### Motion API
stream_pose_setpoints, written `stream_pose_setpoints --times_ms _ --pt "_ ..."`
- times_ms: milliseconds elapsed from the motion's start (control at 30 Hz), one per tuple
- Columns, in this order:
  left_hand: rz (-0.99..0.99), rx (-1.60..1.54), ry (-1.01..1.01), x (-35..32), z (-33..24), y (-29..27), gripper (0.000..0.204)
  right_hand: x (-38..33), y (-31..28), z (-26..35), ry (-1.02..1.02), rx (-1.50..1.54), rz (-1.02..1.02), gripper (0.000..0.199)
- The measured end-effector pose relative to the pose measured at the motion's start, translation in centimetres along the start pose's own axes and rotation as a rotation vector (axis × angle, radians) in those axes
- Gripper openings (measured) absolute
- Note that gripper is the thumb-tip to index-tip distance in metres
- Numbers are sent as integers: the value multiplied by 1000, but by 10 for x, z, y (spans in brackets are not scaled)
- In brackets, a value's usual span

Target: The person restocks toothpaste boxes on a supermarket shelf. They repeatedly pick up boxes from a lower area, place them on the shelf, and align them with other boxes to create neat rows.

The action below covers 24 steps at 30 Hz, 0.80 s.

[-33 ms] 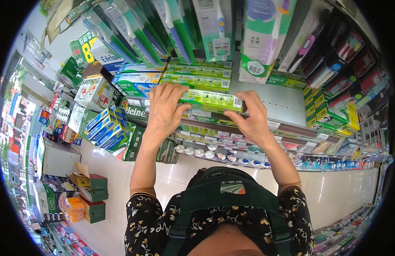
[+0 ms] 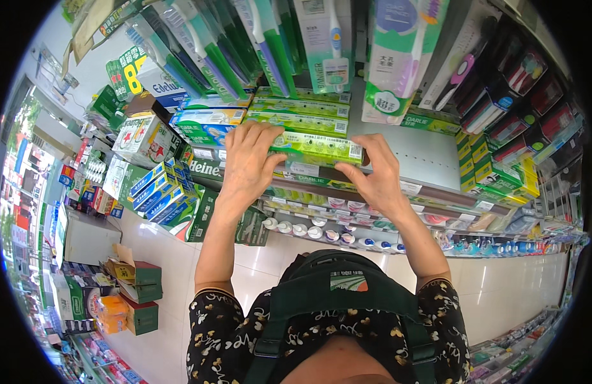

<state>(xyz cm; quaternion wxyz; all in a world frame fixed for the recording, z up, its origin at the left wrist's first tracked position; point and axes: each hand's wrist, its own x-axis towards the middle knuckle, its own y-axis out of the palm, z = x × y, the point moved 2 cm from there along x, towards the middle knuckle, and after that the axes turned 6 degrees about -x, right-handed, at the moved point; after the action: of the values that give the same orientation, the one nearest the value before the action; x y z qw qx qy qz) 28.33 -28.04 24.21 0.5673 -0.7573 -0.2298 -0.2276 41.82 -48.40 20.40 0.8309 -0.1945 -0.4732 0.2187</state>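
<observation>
Left hand (image 2: 248,163) lies spread over the left end of a long green toothpaste box (image 2: 318,148) at the shelf (image 2: 430,160) edge; right hand (image 2: 376,176) pinches its right end (thumb probably underneath).

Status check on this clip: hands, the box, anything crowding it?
Left hand and right hand both grip the long green box at the shelf edge. More green boxes stacked behind. Hanging toothbrush packs close overhead.

This is a shop. Shelves (image 2: 437,192) are full of toothpaste boxes (image 2: 302,105) and toothbrushes (image 2: 328,45), with price tags (image 2: 302,168) along the edge.
</observation>
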Motion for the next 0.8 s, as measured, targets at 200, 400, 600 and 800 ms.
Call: stream_pose_setpoints --times_ms 200,400,600,800 --pt "4 -49 44 11 17 14 40 15 14 -8 109 -52 -68 47" --pt "42 -65 55 12 21 20 44 17 12 -15 173 -79 5 50" --pt "136 17 -21 9 31 19 56 35 4 -28 -43 -193 71 42" --pt "204 160 13 6 28 31 61 96 27 -85 271 -186 436 40"
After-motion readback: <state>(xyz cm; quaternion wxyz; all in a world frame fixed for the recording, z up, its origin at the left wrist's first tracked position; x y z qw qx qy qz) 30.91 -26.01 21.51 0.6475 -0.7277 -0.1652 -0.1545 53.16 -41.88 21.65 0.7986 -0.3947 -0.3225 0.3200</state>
